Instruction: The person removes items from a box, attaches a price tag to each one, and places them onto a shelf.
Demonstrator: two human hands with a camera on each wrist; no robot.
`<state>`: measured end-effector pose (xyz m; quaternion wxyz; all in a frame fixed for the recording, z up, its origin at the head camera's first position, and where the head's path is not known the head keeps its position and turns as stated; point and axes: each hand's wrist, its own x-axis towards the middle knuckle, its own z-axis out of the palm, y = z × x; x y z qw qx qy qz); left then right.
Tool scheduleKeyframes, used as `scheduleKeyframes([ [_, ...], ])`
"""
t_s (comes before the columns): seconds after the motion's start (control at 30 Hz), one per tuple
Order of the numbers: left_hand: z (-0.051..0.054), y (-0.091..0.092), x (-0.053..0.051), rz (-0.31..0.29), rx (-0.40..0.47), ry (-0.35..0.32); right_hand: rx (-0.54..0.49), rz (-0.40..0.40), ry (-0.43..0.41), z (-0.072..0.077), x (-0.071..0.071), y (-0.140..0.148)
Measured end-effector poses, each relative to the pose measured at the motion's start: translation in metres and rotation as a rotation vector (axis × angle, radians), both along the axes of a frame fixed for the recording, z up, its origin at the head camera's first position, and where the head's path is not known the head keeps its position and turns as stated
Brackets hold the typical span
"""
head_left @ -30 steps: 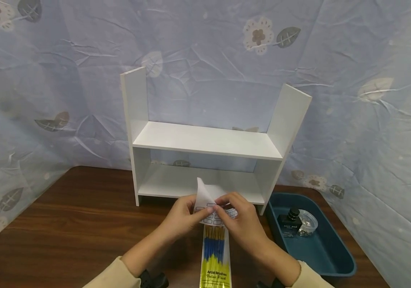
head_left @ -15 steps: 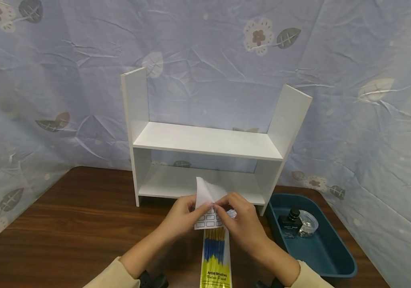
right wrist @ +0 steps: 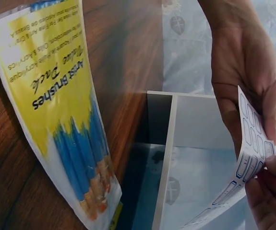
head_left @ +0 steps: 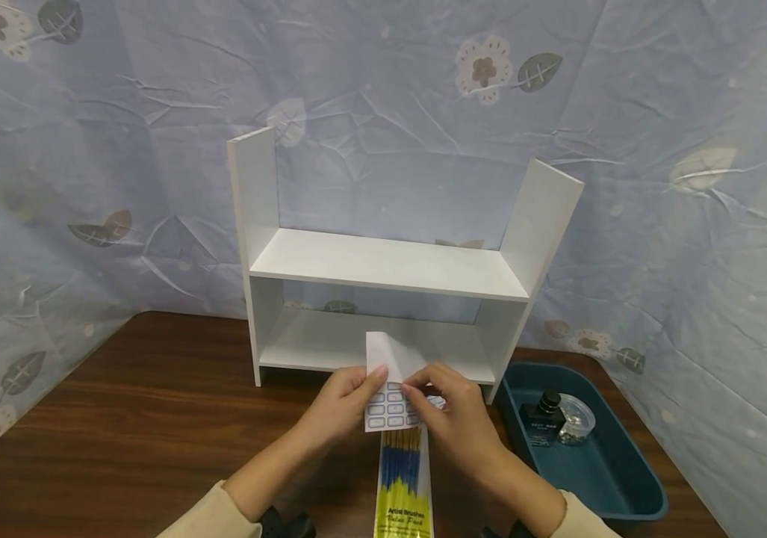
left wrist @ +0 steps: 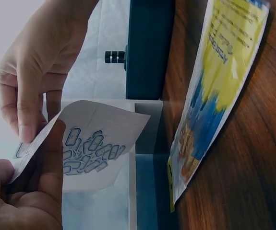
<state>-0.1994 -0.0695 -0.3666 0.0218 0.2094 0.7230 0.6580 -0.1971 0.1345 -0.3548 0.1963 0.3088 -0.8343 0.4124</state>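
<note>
A white sheet of label stickers, printed with rows of small blue-outlined boxes, is held up above the table, its blank upper part bent back. My left hand grips its left side, thumb on the printed face. At the right side, my right hand pinches the sheet between thumb and finger, as the right wrist view also shows. Below the sheet lies a clear packet of artist brushes with blue handles and a yellow printed label; neither hand touches it. Whether a single sticker is lifted is too small to tell.
A white two-tier shelf stands behind the hands on the dark wooden table. To the right, a teal tray holds a black bottle and a round clear container. Patterned cloth hangs behind.
The left thumb has drawn back from the right fingertips to the left part of the sheet. The sheet has flattened, showing more printed boxes. The brush packet stays put.
</note>
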Motion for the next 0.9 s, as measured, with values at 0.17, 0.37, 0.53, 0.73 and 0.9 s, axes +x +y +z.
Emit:
scheduleKeyframes([
  [0.17, 0.0, -0.001, 0.0, 0.016, 0.015, -0.026, -0.03, 0.013, -0.026, 0.001, 0.0, 0.001],
  [0.37, -0.001, -0.003, -0.001, 0.037, 0.021, -0.054, -0.078, 0.023, -0.125, 0.001, -0.001, 0.001],
  [0.53, 0.0, -0.006, -0.001, 0.075, 0.041, -0.092, -0.142, -0.007, -0.28, 0.002, -0.001, 0.002],
  [0.73, 0.0, -0.021, 0.0, 0.078, 0.082, -0.126, -0.151, -0.019, -0.411, 0.005, -0.004, 0.008],
  [0.9, 0.0, -0.043, 0.0, 0.032, 0.137, -0.22, -0.098, 0.091, -0.442, 0.008, -0.01, 0.017],
])
